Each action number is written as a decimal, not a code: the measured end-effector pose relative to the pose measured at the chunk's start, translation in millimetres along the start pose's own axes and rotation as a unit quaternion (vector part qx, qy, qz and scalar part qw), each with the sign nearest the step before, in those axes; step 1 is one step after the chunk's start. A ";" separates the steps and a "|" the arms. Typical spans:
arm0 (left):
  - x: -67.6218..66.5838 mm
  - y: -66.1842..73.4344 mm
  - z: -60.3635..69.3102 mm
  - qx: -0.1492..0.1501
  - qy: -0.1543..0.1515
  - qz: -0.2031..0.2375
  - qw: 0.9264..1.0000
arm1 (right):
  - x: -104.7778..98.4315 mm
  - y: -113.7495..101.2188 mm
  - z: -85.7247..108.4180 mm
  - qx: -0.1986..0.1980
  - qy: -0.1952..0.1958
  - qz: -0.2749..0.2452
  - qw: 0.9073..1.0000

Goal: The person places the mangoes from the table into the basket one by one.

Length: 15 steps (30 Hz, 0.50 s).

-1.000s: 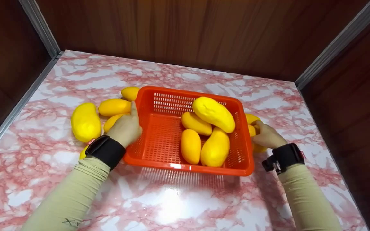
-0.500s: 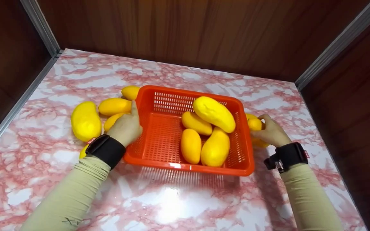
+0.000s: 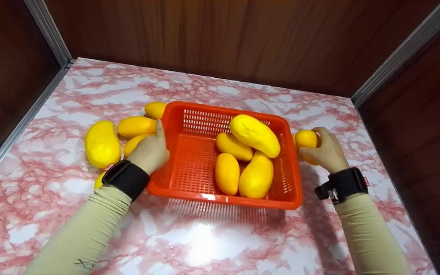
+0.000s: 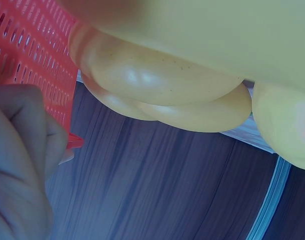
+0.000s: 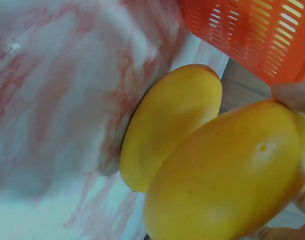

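An orange-red plastic basket (image 3: pixel 193 164) with slotted walls stands mid-table in the head view. Several yellow mangoes, among them a large mango (image 3: pixel 254 135), lie in its right half. My left hand (image 3: pixel 149 152) grips the basket's left rim; the left wrist view has its bent fingers (image 4: pixel 30 120) against the slotted wall. Outside the right wall, my right hand (image 3: pixel 329 152) holds a mango (image 3: pixel 306 138) between thumb and fingers. In the right wrist view the held mango (image 5: pixel 222 175) partly covers another mango (image 5: pixel 172 120) on the table.
More mangoes lie left of the basket, including a big mango (image 3: pixel 102 144) and a smaller mango (image 3: pixel 136 126); my left hand and wrist partly hide some. The marbled table (image 3: pixel 204 236) is bounded by brown wood-grain panels (image 3: pixel 204 46) at the back and sides.
My right hand has taken hold of a mango beside the basket and raised it, shifting slightly right and away. The left hand and basket stay where they were.
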<state>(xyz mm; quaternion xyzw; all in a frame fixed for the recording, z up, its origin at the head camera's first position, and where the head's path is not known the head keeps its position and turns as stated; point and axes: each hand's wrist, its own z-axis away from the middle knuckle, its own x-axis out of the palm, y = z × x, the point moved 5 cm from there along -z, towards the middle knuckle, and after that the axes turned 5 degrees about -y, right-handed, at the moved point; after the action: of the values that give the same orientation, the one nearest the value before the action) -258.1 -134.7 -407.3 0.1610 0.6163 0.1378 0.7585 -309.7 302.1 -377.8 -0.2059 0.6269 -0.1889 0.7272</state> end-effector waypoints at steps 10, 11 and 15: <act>0.9 -0.5 0.1 -0.003 -0.002 0.000 1.000 | -4.2 -10.2 2.1 -0.017 0.039 -0.026 0.999; 0.8 -0.4 0.3 -0.003 -0.002 -0.001 1.000 | -4.7 -10.9 2.5 -0.018 0.043 -0.029 0.999; 0.7 -0.3 0.2 -0.005 -0.003 0.002 1.000 | -6.9 -14.5 4.7 -0.024 0.060 -0.041 0.997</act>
<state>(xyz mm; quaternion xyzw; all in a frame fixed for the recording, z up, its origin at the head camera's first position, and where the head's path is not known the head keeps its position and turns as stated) -257.8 -134.7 -408.0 0.1588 0.6126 0.1416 0.7612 -306.3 293.8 -363.7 -0.2374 0.6651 -0.2155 0.6744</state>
